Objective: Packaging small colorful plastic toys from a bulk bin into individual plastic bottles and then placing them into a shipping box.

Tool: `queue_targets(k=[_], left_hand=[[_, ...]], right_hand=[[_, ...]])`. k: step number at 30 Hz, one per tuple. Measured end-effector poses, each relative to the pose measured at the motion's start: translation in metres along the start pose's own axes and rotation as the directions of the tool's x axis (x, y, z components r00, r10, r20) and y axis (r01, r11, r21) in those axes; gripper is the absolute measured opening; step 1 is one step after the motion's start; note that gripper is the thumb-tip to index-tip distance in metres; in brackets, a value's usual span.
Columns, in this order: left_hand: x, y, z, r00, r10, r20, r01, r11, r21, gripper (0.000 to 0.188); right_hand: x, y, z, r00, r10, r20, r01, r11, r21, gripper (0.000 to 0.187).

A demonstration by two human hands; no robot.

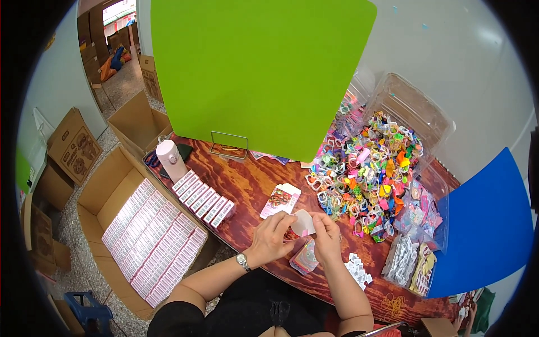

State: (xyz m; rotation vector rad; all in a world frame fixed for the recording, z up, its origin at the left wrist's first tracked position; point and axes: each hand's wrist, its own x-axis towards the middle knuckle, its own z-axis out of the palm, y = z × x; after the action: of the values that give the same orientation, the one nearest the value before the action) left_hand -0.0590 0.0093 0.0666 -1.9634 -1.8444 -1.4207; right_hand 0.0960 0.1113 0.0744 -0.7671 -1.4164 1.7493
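Note:
Over the near edge of the red-brown wooden table, both hands hold a small white, round-edged piece with a pink mark low on it; its kind is unclear. My left hand, with a watch on the wrist, is closed at its left side, and something colourful shows under the fingers. My right hand pinches the right edge between thumb and fingers. Just below lies a stack of colourful printed cards. Beyond the left hand is a small white box with a printed picture, its flaps up.
A row of small boxes and a pink bottle stand left. An open carton holds many packed boxes. Right lie a pile of colourful trinkets, white packets and rubber bands. A green panel stands behind.

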Motion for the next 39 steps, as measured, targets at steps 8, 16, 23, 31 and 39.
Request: queue_targets(k=[8,16,23,31,39], left_hand=[[-0.004,-0.001,0.003,0.995,-0.084,-0.060,0.080,0.995,-0.052,0.088],[-0.007,-0.006,0.011,0.998,0.044,-0.045,-0.041,0.997,0.068,0.098],[-0.009,-0.004,0.009,1.000,-0.004,-0.025,0.006,0.995,0.102,0.097],[-0.014,-0.002,0.016,0.999,-0.016,-0.033,0.022,0.982,0.186,0.094],[-0.004,0.002,0.004,0.993,-0.060,0.103,0.044,0.988,0.148,0.098]], right_hand=[[-0.009,-0.024,0.027,0.920,-0.386,0.064,0.352,0.745,-0.567,0.014],[-0.012,-0.031,0.025,0.780,-0.535,0.324,0.564,0.377,-0.735,0.018],[-0.022,-0.025,0.021,0.864,-0.437,0.250,0.486,0.594,-0.641,0.026],[-0.029,-0.011,0.030,0.742,-0.594,0.310,0.596,0.373,-0.711,0.030],[-0.027,-0.009,0.023,0.814,-0.533,0.230,0.514,0.480,-0.711,0.030]])
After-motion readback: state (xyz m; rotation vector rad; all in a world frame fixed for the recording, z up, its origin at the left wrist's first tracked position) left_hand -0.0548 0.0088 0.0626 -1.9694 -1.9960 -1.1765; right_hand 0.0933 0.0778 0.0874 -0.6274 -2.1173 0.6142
